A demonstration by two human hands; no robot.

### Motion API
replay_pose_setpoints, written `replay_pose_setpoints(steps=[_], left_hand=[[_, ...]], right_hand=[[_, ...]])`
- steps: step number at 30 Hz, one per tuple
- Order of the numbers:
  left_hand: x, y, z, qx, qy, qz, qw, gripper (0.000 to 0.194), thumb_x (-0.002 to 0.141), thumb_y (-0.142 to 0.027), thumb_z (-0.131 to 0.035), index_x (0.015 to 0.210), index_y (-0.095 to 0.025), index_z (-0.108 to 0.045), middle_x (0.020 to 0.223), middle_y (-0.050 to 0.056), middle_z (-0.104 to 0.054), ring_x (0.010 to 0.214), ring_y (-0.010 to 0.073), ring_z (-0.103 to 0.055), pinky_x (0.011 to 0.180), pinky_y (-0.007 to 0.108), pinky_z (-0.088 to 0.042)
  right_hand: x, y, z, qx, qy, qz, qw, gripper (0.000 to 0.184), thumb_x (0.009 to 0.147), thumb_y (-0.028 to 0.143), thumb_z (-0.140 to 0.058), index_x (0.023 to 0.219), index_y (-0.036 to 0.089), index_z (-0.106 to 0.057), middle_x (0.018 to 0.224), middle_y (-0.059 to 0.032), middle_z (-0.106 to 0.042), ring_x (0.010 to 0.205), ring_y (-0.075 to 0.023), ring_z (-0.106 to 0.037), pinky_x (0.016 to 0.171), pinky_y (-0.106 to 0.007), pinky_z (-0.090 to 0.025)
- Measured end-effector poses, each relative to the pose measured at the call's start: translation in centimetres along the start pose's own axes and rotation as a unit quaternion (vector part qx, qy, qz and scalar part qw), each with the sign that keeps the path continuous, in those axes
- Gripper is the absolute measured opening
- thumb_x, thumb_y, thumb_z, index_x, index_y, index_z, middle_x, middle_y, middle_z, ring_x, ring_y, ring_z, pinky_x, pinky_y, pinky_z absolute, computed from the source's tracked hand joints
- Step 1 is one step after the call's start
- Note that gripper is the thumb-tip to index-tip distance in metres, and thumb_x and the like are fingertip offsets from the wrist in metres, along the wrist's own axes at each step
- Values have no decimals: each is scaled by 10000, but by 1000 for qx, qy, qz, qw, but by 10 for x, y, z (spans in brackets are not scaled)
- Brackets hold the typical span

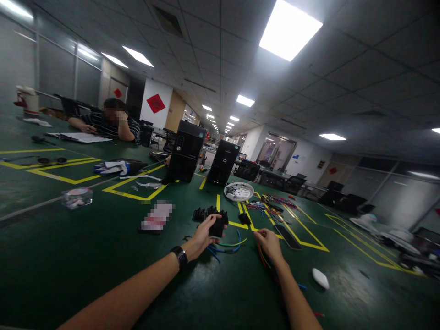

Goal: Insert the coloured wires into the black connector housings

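Observation:
My left hand [203, 234], with a black band on the wrist, is closed around a black block-shaped part [216, 228]. Just behind it stands a row of similar black parts [203, 213], partly covered by the fingers. My right hand [269, 243] is off to the right, its thumb and fingertips pinched together; what they hold, if anything, is too small to make out. Red and dark wires [262, 257] show right under that hand. Between the hands, blue and green-yellow wires [233, 245] curve on the green table [192, 298]. A single black part [244, 218] lies farther back.
Two black computer towers [187, 151] stand at the back, near a white round basket [239, 191]. Bundled coloured wires [271, 206], a dark flat phone-like slab [288, 237] and a white case [320, 278] lie right. A clear box [77, 198] is left; another person [106, 121] sits beyond.

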State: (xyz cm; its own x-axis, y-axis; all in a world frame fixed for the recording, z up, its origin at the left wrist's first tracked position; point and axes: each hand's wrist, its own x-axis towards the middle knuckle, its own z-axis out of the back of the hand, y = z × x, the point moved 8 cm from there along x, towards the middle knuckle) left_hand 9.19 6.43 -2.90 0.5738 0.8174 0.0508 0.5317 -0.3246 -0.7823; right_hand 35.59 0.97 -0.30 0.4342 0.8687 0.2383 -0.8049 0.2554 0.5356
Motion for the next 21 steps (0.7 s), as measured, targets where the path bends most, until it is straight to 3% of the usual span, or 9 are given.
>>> replay_pose_setpoints(steps=[5, 8, 13, 21], left_hand=[[-2, -8, 4, 6, -4, -8, 1000, 273, 904, -359, -450, 1116, -193, -499, 927, 117, -676, 666, 193, -649, 534, 277, -469], [-1, -14, 8, -3, -10, -24, 1000, 283, 902, -373, -454, 1117, -195, -504, 928, 117, -681, 651, 187, -645, 534, 285, -479], [1, -16, 13, 4, -18, -23, 1000, 289, 906, -366, -442, 1128, -194, -508, 942, 121, -682, 635, 183, -645, 535, 295, -490], [-1, -11, 10, 25, -6, -17, 1000, 279, 921, -350, -414, 1140, -198, -494, 934, 118, -675, 649, 192, -648, 546, 305, -495]], right_hand=[[-4, 1, -9, 75, 80, -33, 993, 264, 828, 304, -498, 826, 122, -690, 600, -31, -644, 512, -134, -549, 479, -220, -368], [-9, -1, -11, 128, 94, -52, 986, 242, 827, 275, -500, 887, 116, -672, 619, -24, -643, 462, -104, -513, 439, -201, -368], [-10, -9, -8, 166, 67, -66, 982, 157, 769, 282, -612, 827, 137, -631, 656, -21, -638, 511, -101, -547, 472, -194, -419], [-6, -12, 8, 65, -26, -37, 997, 167, 791, 280, -590, 696, 149, -635, 546, -19, -598, 543, -143, -559, 560, -233, -404]])
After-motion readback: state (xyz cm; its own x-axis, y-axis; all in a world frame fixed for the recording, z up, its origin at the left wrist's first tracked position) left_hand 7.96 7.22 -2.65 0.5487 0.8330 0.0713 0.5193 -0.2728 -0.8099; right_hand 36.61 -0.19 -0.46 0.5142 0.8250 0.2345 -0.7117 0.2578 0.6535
